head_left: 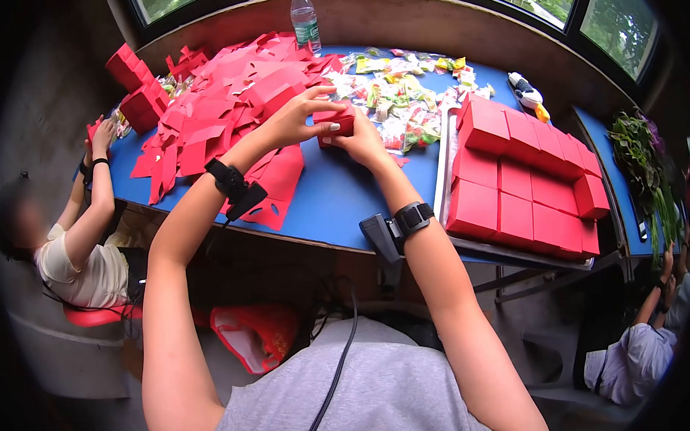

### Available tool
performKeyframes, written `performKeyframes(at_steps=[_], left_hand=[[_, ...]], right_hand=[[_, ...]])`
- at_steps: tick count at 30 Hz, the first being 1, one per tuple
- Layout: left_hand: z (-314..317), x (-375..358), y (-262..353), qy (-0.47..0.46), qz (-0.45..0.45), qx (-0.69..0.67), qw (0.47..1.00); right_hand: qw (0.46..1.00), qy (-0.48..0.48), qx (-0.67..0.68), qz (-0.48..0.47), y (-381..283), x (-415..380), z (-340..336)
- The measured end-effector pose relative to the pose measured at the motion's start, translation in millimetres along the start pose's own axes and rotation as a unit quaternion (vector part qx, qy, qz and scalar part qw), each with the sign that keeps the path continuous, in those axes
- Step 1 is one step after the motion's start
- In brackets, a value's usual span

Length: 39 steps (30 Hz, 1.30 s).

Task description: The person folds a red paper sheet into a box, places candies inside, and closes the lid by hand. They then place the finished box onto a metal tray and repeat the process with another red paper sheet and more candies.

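A small red paper box [345, 124] is held between my two hands above the blue table. My right hand [364, 143] grips its right side, the thumb along the lower front. My left hand [300, 118] is at its left and top, thumb on the front and index finger over the upper edge, the other fingers lifted. The far side of the box and some fingertips are hidden. Just left of my hands lies a big heap of flat red paper box blanks [205, 129]. Wrapped candies [401, 92] are spread behind and to the right.
On the right, a tray [440, 166] holds rows of finished red boxes [511, 179]. A water bottle [305, 23] stands at the back, near a dark-and-white object [524, 91]. Stacked red boxes [143, 105] and a co-worker [84, 240] are at left. Green plants [639, 148] lie far right, near another person [631, 365].
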<state>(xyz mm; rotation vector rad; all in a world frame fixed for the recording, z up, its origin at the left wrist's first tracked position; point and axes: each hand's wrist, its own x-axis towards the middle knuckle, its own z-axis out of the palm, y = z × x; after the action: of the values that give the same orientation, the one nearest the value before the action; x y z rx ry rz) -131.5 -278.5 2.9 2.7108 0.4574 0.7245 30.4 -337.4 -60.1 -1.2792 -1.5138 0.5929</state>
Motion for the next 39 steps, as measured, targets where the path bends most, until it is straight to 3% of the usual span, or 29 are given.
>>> performKeyframes(at_steps=[4,7,10,11,12,14,16,19,22,23,25,26,28,30,35,37,39], left_hand=[[17.6,-3.6,-1.6,-0.013,-0.001,0.083,0.996],[18.4,-9.4,1.3,-0.002,0.011,0.132,0.991],[9.7,-4.2,5.9,-0.053,-0.057,0.049,0.996],[5.9,1.2,-2.3,-0.027,-0.05,0.022,0.998],[-4.8,8.4,0.1,-0.034,-0.082,0.014,0.996],[-20.4,24.6,3.4,0.036,-0.084,0.063,0.994],[-38.8,50.9,26.6,0.07,-0.061,-0.07,0.993],[-46.1,105.5,102.5,-0.098,-0.06,-0.215,0.97],[6.8,152.3,191.6,-0.213,-0.06,-0.251,0.943],[30.2,165.4,208.9,-0.244,-0.047,-0.301,0.921],[81.2,190.0,219.6,-0.264,-0.022,-0.291,0.919],[96.6,201.6,223.4,-0.266,-0.027,-0.177,0.947],[112.0,201.9,226.3,-0.16,0.094,-0.007,0.983],[104.4,186.3,230.8,-0.132,0.182,0.026,0.974],[105.1,172.0,238.4,-0.212,0.165,0.09,0.959],[127.7,178.1,238.9,-0.132,0.196,0.063,0.97],[140.6,188.3,249.6,-0.119,0.203,0.01,0.972]], right_hand=[[0.999,0.014,0.039,-0.001,5.9,1.9,3.7],[0.999,0.03,-0.01,-0.025,3.2,2.7,5.8],[1.0,-0.012,-0.003,0.01,4.5,5.6,3.1],[0.999,0.018,-0.021,0.026,-4.0,-1.6,1.0],[0.998,-0.015,-0.033,0.045,-3.3,2.0,-1.0],[0.996,0.01,-0.082,0.024,9.1,6.7,4.5],[0.999,-0.013,-0.038,0.029,7.2,5.2,0.7],[0.993,-0.024,-0.109,0.032,0.7,3.8,4.8],[0.991,-0.052,-0.121,0.024,20.0,12.7,12.4],[0.988,-0.07,-0.026,-0.134,60.8,21.3,17.8],[0.991,-0.066,-0.08,-0.079,59.2,8.5,17.2],[0.988,-0.07,-0.133,-0.03,37.0,-2.2,12.3],[0.984,-0.07,-0.165,-0.006,31.4,-6.4,13.4],[0.981,-0.071,-0.18,0.0,24.7,-6.3,9.1],[0.977,-0.074,-0.199,0.004,15.5,-3.4,4.5],[0.976,-0.076,-0.203,0.004,15.2,-5.4,6.1],[0.975,-0.076,-0.207,0.003,12.6,-5.2,5.8]])
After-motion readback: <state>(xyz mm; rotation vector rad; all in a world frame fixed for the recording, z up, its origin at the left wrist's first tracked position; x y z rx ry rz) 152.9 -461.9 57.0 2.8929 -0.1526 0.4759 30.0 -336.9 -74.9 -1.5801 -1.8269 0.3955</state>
